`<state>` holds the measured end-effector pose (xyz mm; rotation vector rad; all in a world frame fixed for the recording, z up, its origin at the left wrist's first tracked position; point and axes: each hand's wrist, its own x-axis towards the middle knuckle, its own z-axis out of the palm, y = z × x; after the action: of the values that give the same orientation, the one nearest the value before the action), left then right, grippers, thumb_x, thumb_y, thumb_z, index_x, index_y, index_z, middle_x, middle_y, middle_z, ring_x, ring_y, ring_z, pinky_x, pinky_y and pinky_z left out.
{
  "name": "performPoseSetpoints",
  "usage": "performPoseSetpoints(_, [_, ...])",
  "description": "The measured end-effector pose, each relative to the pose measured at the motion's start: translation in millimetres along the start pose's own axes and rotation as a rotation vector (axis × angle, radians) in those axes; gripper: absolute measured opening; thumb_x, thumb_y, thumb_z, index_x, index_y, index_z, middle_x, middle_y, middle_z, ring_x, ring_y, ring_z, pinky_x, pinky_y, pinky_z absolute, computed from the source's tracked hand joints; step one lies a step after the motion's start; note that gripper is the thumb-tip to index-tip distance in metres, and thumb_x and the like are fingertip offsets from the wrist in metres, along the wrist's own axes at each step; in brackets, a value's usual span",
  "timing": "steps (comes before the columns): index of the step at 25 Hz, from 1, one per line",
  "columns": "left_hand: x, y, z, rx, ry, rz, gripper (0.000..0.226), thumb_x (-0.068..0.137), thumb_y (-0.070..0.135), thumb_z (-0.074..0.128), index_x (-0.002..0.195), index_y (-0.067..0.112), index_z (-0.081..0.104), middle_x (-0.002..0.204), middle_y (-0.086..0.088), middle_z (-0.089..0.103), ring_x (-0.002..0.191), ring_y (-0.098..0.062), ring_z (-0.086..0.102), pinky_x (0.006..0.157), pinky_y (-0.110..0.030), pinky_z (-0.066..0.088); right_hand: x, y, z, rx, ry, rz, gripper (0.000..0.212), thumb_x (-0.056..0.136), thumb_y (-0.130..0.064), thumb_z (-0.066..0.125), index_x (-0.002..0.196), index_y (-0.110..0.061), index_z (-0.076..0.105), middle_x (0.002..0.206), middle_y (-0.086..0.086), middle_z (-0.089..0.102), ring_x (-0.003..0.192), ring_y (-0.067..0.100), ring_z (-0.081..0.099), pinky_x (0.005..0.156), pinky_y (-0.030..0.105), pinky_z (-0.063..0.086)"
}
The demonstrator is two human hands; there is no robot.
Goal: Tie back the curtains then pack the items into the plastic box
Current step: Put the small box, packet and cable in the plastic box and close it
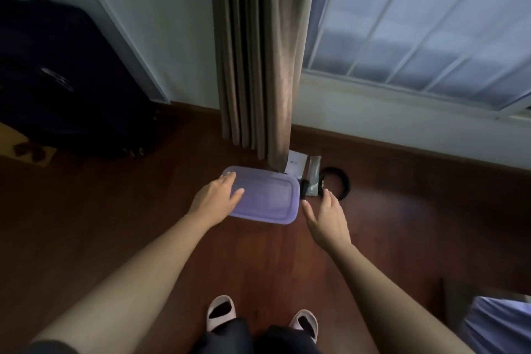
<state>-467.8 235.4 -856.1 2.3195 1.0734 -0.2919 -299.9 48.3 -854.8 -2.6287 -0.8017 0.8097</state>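
Observation:
A plastic box with a purple lid (268, 198) lies on the wooden floor below the brown curtain (258, 52), which hangs gathered in folds beside the window. My left hand (217, 200) rests on the lid's left end, fingers spread. My right hand (326, 217) hovers open just right of the box, touching nothing. Behind it lie a white card (296, 164), a grey packet (313, 175) and a black ring-shaped band (340, 181). A small dark item (304, 188) sits against the box's right end.
A dark suitcase (63, 80) stands at the left against the wall. The window (425, 23) and its sill run along the right. Purple fabric (500, 325) shows at the bottom right. My slippered feet (258, 319) stand behind the box.

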Motion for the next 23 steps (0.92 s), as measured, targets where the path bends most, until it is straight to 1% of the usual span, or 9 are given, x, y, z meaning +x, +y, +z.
performPoseSetpoints(3, [56.0,-44.4,91.4,-0.031,0.017,-0.088,0.057,0.096,0.04,0.043,0.143,0.009,0.035,0.139,-0.018,0.048,0.121,-0.036,0.051,0.095,-0.041,0.046,60.9,54.5,79.8,0.023,-0.045,0.042,0.076,0.093,-0.045,0.045,0.146,0.0,0.013,0.152,0.019,0.023,0.14,0.03,0.024,0.113,0.04,0.026])
performPoseSetpoints(5, [98.2,-75.7,143.9,-0.063,0.026,-0.146,0.053,0.095,0.039,0.043,0.138,0.008,0.041,0.127,-0.022,0.057,0.11,-0.039,0.057,0.087,-0.042,0.049,102.7,84.5,129.2,0.041,-0.053,0.028,0.076,0.093,-0.046,0.045,0.146,-0.001,0.016,0.15,0.021,0.027,0.138,0.032,0.028,0.11,0.043,0.031])
performPoseSetpoints(7, [135.9,-103.1,187.5,-0.073,0.049,-0.191,0.052,0.095,0.039,0.043,0.137,0.008,0.041,0.122,-0.022,0.059,0.105,-0.04,0.058,0.083,-0.043,0.051,142.1,110.6,172.5,0.031,-0.052,-0.009,0.074,0.093,-0.046,0.045,0.145,0.0,0.018,0.147,0.022,0.031,0.135,0.034,0.032,0.107,0.042,0.032])
performPoseSetpoints(10, [178.6,-134.0,231.4,-0.04,0.119,-0.208,0.054,0.097,0.033,0.044,0.143,0.009,0.031,0.132,-0.024,0.051,0.112,-0.044,0.054,0.085,-0.044,0.047,191.7,138.2,220.8,0.034,-0.086,-0.06,0.079,0.092,-0.051,0.042,0.147,-0.002,0.015,0.148,0.022,0.03,0.135,0.035,0.032,0.105,0.042,0.032])
performPoseSetpoints(12, [202.0,-150.4,251.4,-0.037,0.17,-0.211,0.059,0.097,0.031,0.044,0.145,0.003,0.024,0.144,-0.025,0.037,0.126,-0.044,0.043,0.096,-0.046,0.041,216.6,149.5,244.5,0.043,-0.083,-0.083,0.083,0.091,-0.054,0.042,0.148,-0.002,0.011,0.149,0.022,0.028,0.135,0.035,0.032,0.105,0.042,0.032])
performPoseSetpoints(14, [218.9,-163.2,264.4,-0.112,0.204,-0.286,0.068,0.097,0.033,0.044,0.147,-0.001,0.014,0.152,-0.024,0.023,0.137,-0.043,0.027,0.107,-0.046,0.03,233.7,153.8,261.7,0.081,-0.109,-0.075,0.085,0.091,-0.055,0.041,0.148,-0.002,0.005,0.15,0.022,0.027,0.133,0.037,0.034,0.103,0.041,0.034])
performPoseSetpoints(17, [225.5,-170.9,271.9,-0.255,0.184,-0.391,0.072,0.097,0.037,0.043,0.149,0.003,0.007,0.15,-0.024,0.027,0.134,-0.044,0.032,0.106,-0.046,0.031,239.5,153.0,276.3,0.139,-0.132,-0.021,0.082,0.093,-0.05,0.041,0.148,-0.007,-0.002,0.146,0.023,0.034,0.123,0.04,0.045,0.093,0.042,0.04])
performPoseSetpoints(20, [230.7,-181.7,279.5,-0.249,0.207,-0.352,0.066,0.096,0.04,0.042,0.146,0.003,0.019,0.145,-0.023,0.036,0.129,-0.043,0.039,0.102,-0.049,0.035,241.6,154.8,289.2,0.112,-0.055,-0.008,0.074,0.096,-0.046,0.035,0.148,-0.008,0.0,0.145,0.023,0.035,0.117,0.043,0.05,0.088,0.043,0.042])
performPoseSetpoints(23, [236.9,-195.6,279.3,-0.234,0.183,-0.323,0.058,0.094,0.046,0.043,0.135,0.005,0.038,0.129,-0.022,0.052,0.112,-0.042,0.053,0.087,-0.045,0.044,237.4,156.3,288.9,0.108,0.001,-0.027,0.066,0.099,-0.042,0.03,0.147,-0.006,0.005,0.137,0.024,0.044,0.112,0.043,0.052,0.083,0.042,0.042])
